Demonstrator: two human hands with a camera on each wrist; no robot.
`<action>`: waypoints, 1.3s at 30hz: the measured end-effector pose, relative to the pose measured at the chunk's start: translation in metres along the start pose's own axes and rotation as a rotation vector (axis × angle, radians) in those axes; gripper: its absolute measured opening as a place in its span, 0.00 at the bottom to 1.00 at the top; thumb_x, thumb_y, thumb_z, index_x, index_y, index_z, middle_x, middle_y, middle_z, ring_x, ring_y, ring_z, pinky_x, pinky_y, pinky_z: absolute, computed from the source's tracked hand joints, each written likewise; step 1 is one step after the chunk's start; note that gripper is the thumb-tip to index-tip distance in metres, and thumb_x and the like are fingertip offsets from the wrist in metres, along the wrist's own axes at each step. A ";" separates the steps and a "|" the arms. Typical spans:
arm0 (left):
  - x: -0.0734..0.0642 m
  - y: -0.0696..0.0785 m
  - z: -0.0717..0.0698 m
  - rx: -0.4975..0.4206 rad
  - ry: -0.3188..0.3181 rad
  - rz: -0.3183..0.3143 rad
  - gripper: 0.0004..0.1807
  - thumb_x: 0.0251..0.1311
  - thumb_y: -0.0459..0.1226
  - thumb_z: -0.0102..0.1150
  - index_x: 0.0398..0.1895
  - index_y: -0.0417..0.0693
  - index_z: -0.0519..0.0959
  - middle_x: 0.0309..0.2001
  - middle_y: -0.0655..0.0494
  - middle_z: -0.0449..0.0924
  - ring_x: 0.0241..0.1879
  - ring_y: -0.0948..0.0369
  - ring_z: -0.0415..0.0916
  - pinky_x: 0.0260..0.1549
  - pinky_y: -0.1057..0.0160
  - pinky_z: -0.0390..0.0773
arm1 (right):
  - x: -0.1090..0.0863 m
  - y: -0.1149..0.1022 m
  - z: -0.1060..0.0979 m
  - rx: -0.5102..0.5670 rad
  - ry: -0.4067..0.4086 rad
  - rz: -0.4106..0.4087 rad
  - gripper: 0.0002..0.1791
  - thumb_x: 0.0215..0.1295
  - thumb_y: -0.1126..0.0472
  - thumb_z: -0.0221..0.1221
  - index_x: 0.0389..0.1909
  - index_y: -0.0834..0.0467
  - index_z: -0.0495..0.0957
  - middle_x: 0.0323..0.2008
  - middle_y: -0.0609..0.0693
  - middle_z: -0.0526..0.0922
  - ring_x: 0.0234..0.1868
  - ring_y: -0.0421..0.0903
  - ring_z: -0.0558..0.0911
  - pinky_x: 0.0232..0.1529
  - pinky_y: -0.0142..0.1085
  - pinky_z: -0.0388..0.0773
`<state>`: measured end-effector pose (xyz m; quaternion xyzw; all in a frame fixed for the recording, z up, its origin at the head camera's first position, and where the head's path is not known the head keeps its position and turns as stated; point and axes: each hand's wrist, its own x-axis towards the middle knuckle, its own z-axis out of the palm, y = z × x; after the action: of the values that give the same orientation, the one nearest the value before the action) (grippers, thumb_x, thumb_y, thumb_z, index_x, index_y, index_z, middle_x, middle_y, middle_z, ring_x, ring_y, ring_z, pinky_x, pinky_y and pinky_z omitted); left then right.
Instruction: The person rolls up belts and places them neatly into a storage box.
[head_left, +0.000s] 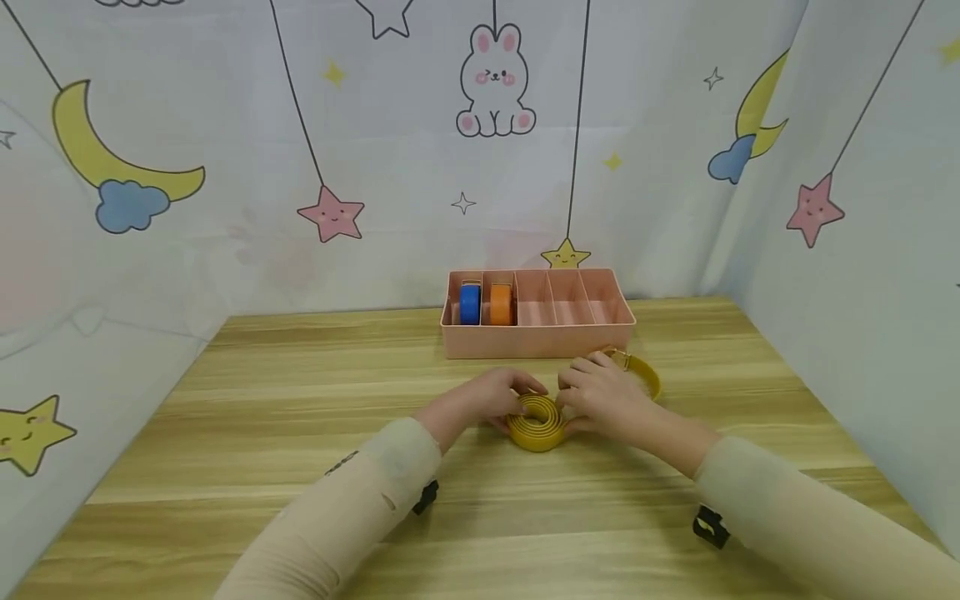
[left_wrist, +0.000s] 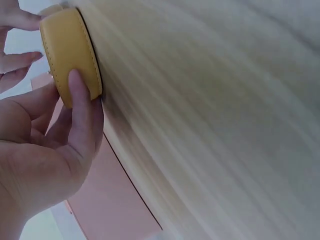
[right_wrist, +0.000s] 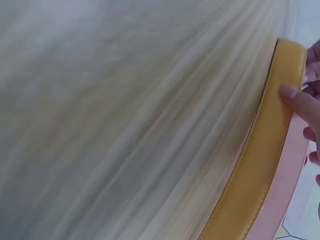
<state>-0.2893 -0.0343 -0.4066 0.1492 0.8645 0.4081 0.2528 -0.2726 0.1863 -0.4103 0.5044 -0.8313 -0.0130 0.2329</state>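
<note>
A yellow belt (head_left: 537, 439) lies on the table, most of it wound into a round coil standing on its edge. My left hand (head_left: 491, 395) grips the coil's left side, and in the left wrist view its thumb (left_wrist: 80, 107) presses the stitched outer face. On the right, my right hand (head_left: 609, 400) pinches the strap where it leaves the coil, its thumb (right_wrist: 298, 100) against the outer face in the right wrist view. Beyond that hand the loose end curves round to a metal buckle (head_left: 621, 358). My right palm and wrist hide part of the strap.
Just behind the hands stands a pink divided box (head_left: 536, 342). Its two leftmost compartments hold a rolled blue belt (head_left: 469, 305) and a rolled orange belt (head_left: 501, 307). A printed curtain (head_left: 405, 150) hangs behind the wooden table (head_left: 315, 367) and along its sides.
</note>
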 end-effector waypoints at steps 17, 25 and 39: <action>0.014 -0.010 -0.027 -0.030 -0.086 0.005 0.18 0.63 0.31 0.62 0.56 0.45 0.80 0.50 0.52 0.79 0.37 0.58 0.76 0.32 0.58 0.82 | 0.027 -0.002 0.004 0.161 -0.210 -0.062 0.15 0.49 0.45 0.71 0.37 0.46 0.88 0.34 0.40 0.74 0.38 0.42 0.70 0.49 0.46 0.63; 0.003 -0.011 -0.022 -0.039 0.195 -0.054 0.17 0.58 0.35 0.68 0.50 0.40 0.82 0.46 0.48 0.79 0.37 0.59 0.75 0.37 0.62 0.80 | 0.046 -0.008 0.009 0.169 -0.200 -0.037 0.11 0.50 0.49 0.72 0.31 0.50 0.87 0.29 0.39 0.74 0.35 0.42 0.71 0.43 0.42 0.63; -0.004 -0.004 -0.007 0.230 0.351 -0.028 0.18 0.54 0.27 0.62 0.50 0.43 0.83 0.46 0.51 0.82 0.39 0.56 0.73 0.40 0.60 0.76 | 0.060 -0.022 0.020 0.138 -0.132 0.000 0.13 0.50 0.44 0.71 0.28 0.50 0.88 0.29 0.41 0.78 0.32 0.42 0.69 0.38 0.37 0.62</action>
<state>-0.2907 -0.0432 -0.4045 0.0915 0.9382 0.3228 0.0853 -0.2851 0.1209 -0.4109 0.5175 -0.8437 0.0110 0.1422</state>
